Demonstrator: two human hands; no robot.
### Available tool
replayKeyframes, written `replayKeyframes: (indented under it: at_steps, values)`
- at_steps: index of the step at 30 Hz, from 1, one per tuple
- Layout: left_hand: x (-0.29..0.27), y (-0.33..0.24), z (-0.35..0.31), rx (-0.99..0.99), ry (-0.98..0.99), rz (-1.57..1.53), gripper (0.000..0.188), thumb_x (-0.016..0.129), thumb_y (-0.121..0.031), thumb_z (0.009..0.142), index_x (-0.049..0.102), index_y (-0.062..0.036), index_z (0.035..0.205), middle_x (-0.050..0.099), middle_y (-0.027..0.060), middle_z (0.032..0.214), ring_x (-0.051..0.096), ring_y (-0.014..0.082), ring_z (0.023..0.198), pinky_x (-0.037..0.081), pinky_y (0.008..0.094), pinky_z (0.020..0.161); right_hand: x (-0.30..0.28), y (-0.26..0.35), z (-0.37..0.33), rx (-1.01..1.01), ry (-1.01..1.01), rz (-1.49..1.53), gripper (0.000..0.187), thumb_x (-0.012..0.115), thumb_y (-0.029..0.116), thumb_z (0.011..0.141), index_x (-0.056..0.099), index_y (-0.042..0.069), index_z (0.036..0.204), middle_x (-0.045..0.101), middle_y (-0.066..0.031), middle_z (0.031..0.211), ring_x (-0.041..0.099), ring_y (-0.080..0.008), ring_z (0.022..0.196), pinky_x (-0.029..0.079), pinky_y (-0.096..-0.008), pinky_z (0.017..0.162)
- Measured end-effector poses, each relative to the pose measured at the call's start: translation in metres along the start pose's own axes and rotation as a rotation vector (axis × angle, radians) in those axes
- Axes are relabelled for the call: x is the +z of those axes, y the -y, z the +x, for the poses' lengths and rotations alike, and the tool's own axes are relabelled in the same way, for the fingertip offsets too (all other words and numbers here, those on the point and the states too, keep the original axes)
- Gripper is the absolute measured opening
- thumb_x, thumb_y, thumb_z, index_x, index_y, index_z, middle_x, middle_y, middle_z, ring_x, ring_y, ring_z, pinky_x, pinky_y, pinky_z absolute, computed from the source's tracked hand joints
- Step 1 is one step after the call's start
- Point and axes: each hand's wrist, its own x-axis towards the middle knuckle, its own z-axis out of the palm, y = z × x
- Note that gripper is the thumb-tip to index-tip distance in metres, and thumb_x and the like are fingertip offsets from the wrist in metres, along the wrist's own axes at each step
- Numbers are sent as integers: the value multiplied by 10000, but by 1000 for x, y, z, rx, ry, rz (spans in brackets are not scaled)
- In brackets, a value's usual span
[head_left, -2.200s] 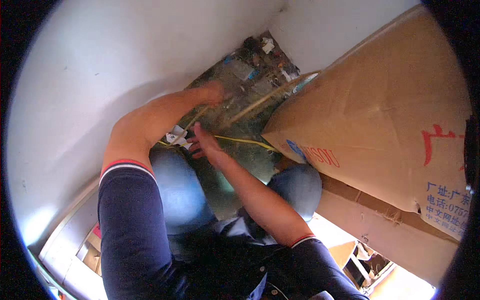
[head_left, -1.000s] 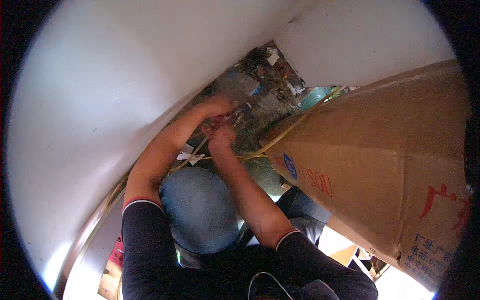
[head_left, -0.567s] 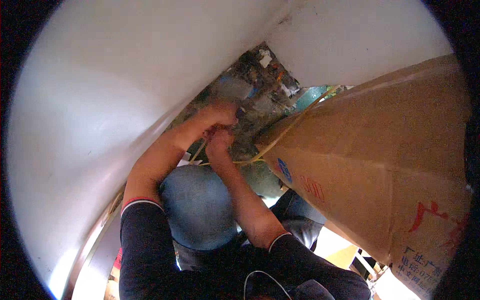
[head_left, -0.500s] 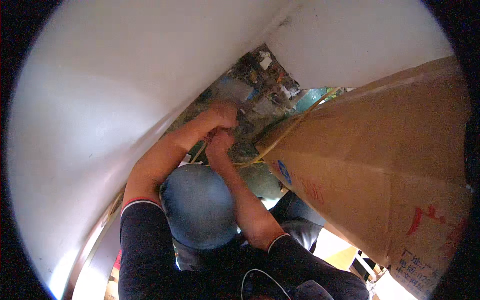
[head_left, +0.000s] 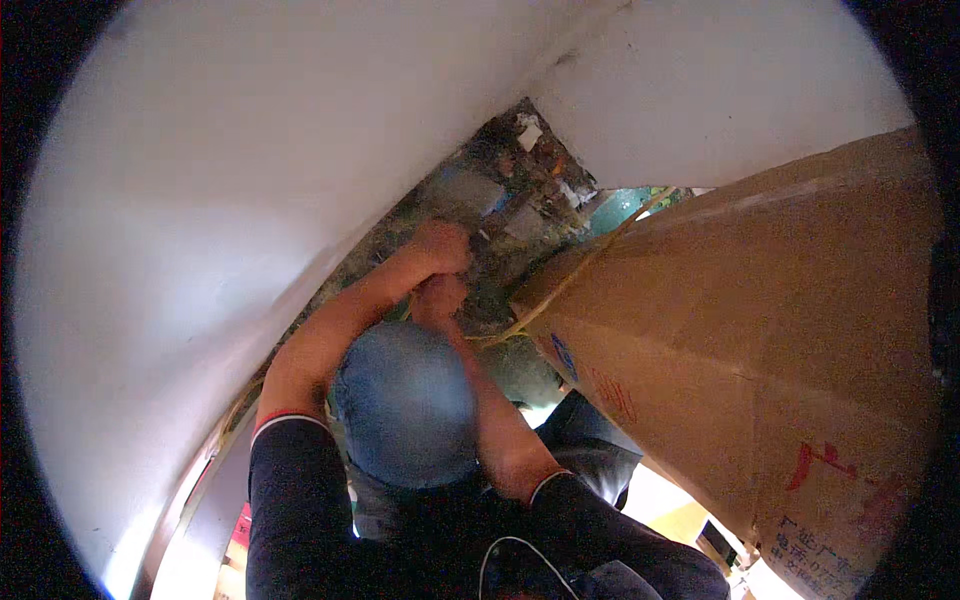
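My left hand (head_left: 440,246) is closed, its knuckles upward, low over the littered floor (head_left: 490,255) in the corner. Just nearer to me, my right hand (head_left: 438,298) is closed too and seems to touch the left. Whatever lies between the fingers is hidden and too dark to name. A thin yellow cable (head_left: 570,280) runs from the far right along the cardboard toward the floor beside my right hand. Whether it reaches my fingers, I cannot tell. My bent knee in blue jeans (head_left: 405,405) sits between my two forearms.
White walls (head_left: 220,200) meet in a corner ahead and close in on the left. A large brown cardboard box (head_left: 740,310) leans in from the right. Scraps of paper (head_left: 529,132) and dirt litter the narrow floor between them.
My two hands stay close together, with the right hand slightly lower in the picture. The whole view has shifted a little; the box and walls look otherwise the same.
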Motion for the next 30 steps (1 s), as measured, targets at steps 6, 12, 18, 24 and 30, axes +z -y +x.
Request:
replayKeyframes:
  at_steps: [6,12,18,24,30]
  values:
    - [16,21,-10,-77,27,-236,435,608,-381,843,744,26,912,711,262,935,699,432,887,541,541,823,-111,81,-4,85,215,-41,260,762,369,794,705,141,904,696,-82,906,661,-277,741,496,-444,622]
    - [8,20,15,42,24,-420,509,598,-446,903,729,46,919,705,273,914,693,425,861,530,520,801,-71,28,13,-71,-99,-9,365,785,375,766,677,89,966,698,-109,916,680,-266,773,516,-435,643]
    - [23,52,-2,15,171,-545,609,558,-514,956,725,68,897,697,290,887,699,409,853,530,514,802,-112,93,-9,441,137,1442,383,748,341,827,642,59,1063,658,-126,889,660,-278,745,519,-458,641]
    - [7,48,-38,-279,-38,-396,594,499,-517,991,725,32,969,705,267,981,696,406,926,542,526,810,-157,80,-9,-335,244,-113,427,628,288,924,558,57,1276,679,-150,979,684,-314,814,536,-483,642]
    - [22,11,-114,-307,-224,-375,446,530,-393,975,584,-80,1288,698,243,1050,696,399,946,555,529,780,-159,84,-5,28,56,-10,436,571,266,946,540,20,1305,692,-184,907,676,-383,794,526,-522,671]
